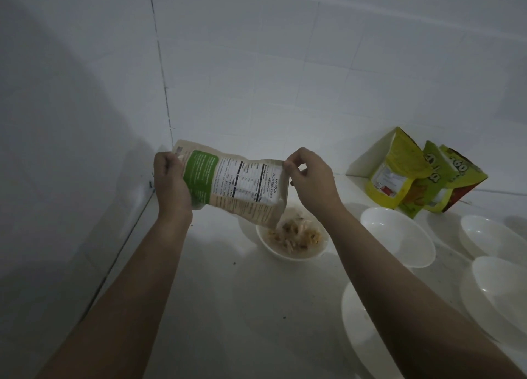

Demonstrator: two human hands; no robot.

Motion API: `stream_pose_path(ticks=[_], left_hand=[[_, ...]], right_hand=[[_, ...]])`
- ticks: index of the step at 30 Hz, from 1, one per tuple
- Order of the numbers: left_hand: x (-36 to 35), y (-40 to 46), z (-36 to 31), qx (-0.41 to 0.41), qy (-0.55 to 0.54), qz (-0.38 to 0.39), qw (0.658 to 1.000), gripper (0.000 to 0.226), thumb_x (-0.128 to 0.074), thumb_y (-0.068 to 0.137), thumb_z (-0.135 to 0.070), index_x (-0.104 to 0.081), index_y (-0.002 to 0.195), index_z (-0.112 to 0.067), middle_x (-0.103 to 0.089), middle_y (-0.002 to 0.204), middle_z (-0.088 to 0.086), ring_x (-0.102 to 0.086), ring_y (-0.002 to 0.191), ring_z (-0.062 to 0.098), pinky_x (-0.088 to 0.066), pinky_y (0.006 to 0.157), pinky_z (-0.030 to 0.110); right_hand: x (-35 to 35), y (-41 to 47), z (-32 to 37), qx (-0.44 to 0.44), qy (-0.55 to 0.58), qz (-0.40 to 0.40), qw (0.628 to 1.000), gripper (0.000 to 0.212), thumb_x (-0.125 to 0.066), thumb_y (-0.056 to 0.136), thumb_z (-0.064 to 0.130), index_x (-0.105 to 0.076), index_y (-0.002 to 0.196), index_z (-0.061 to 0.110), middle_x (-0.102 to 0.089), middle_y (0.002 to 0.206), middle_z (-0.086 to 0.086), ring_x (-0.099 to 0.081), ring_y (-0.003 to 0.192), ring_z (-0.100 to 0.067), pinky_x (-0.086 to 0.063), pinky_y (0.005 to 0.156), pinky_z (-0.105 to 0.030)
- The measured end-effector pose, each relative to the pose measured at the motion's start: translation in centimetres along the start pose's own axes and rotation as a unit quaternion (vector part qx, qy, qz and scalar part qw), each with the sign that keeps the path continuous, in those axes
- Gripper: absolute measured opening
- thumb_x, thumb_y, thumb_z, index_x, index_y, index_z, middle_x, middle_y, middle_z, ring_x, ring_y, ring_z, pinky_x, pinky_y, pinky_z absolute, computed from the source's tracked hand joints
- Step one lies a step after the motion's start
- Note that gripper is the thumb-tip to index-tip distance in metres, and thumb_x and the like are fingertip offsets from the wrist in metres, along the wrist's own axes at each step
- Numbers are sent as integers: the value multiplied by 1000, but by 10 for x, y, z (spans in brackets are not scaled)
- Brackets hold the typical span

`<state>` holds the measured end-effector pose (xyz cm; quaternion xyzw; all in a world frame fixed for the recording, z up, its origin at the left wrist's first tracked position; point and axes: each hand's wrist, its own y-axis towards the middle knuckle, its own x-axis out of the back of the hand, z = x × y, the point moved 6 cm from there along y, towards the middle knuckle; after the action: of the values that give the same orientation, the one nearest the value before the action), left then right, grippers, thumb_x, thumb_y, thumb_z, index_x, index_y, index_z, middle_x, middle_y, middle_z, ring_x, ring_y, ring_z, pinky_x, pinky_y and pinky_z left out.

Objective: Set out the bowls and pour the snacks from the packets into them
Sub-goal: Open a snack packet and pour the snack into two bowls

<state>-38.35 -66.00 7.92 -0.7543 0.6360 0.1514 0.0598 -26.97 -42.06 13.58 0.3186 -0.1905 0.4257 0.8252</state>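
Packet tipped over the middle bowl, chips inside.

My left hand [171, 179] grips the packet [233, 183] at its base; my right hand [308, 176] pinches its upper corner. The mouth hides part of the bowl [288, 253]; the chips [296, 236] look blurred.

From my feed, the right forearm [399, 278] covers much of the bowl [359, 321] at the counter's near edge. The packet [236, 184] hides the snack bowl's [285, 253] far-left rim, and its small print is unreadable.
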Motion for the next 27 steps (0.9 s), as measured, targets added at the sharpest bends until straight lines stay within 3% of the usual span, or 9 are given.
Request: stream_pose_path(ticks=[4,11,15,17,22,27], left_hand=[[11,-1,7,28,-8,-18,999,30,-39,101,-23,-42,72,-29,-57,79,-6,-56,65,14,-45,54,23],[11,-13,9,52,-37,-35,997,27,-39,101,-17,-41,75,-23,-56,79,-3,-54,61,10,-43,51,20],[-5,-34,5,66,-52,-19,996,20,-38,102,-19,-44,84,-17,-58,78,-3,-57,54,5,-46,48,16],[-17,-47,4,69,-52,-4,996,17,-36,103,-22,-45,90,-15,-58,80,-2,-58,60,7,-47,50,17],[-52,-83,6,63,-43,36,996,22,-35,104,-23,-43,84,-17,-55,82,-3,-53,65,9,-44,48,16],[-92,-120,7,49,-44,87,994,19,-37,103,-21,-39,85,-17,-52,78,-2,-50,63,10,-41,51,21]], right_hand=[[-8,1,8,15,26,-11,999,14,-52,99,20,-61,88,19,-63,90,8,-63,85,-19,-57,78,-44],[0,-1,18,44,42,-52,997,15,-50,99,20,-64,94,16,-64,93,6,-52,75,-7,-39,65,-21],[23,-11,16,42,45,-87,994,14,-51,100,23,-63,94,18,-63,93,7,-51,73,-5,-37,63,-19],[40,-17,12,39,43,-111,992,13,-51,99,23,-62,93,20,-63,93,8,-52,75,-5,-38,64,-19],[89,-31,-8,35,36,-161,986,14,-51,99,25,-64,95,19,-65,94,5,-59,80,-15,-46,68,-31],[142,-47,-29,18,-8,-204,979,14,-53,99,25,-66,96,19,-65,94,5,-55,84,-9,-40,67,-26]])
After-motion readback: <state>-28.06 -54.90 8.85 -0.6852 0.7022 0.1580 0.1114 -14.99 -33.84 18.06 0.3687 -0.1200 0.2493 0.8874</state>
